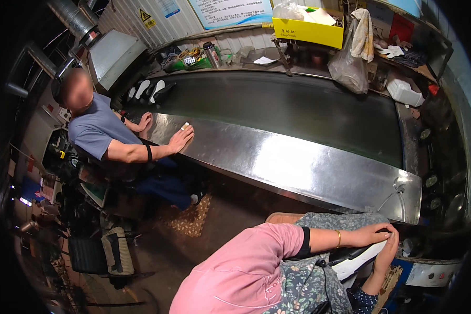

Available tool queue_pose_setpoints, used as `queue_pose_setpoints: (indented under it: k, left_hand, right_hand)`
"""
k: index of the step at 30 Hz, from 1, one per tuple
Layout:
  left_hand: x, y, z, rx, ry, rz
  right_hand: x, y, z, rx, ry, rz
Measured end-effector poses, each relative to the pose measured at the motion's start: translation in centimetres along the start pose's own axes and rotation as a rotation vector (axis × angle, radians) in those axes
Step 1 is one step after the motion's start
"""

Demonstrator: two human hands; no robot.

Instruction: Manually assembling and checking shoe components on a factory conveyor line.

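Observation:
At the lower right, a black shoe upper with a long white insole lies slanted over a floral apron. My left hand, below a gold bracelet, curls over the far end of the upper. Fingers of my right hand wrap around that same end from the other side, meeting the left fingertips. Both hands are closed on the piece. Part of its black side is hidden under my left forearm and fingers.
A conveyor with a dark belt and shiny metal front runs ahead. Several black-and-white shoe pieces lie at its far left. A co-worker rests both hands on the metal edge. A yellow box stands behind; a control panel is at right.

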State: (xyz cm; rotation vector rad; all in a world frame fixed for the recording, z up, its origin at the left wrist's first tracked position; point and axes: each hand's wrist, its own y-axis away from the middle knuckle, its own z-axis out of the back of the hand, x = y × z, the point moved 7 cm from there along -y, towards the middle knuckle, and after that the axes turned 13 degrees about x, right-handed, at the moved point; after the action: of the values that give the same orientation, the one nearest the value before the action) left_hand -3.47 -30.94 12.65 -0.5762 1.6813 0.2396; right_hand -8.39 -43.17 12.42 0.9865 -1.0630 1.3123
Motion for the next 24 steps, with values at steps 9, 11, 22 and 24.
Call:
queue_pose_setpoints:
  k: [9, 11, 22, 24]
  left_hand:
    - [-0.7, 0.7, -0.6, 0.056, -0.171, 0.151]
    - [0.7, 0.5, -0.5, 0.045, -0.136, 0.140]
    - [0.6, 0.0, 0.0, 0.030, -0.171, 0.137]
    - [1.1, -0.1, 0.0, 0.021, -0.181, 0.126]
  right_hand:
    - [2.1, 1.5, -1.6, 0.283, -0.692, 0.121]
    - [1.6, 1.5, -1.8, 0.227, -0.667, 0.061]
    - [1.2, 0.9, -1.4, 0.193, -0.646, 0.062]
    - [1.5, 1.0, -1.6, 0.192, -0.636, 0.069]
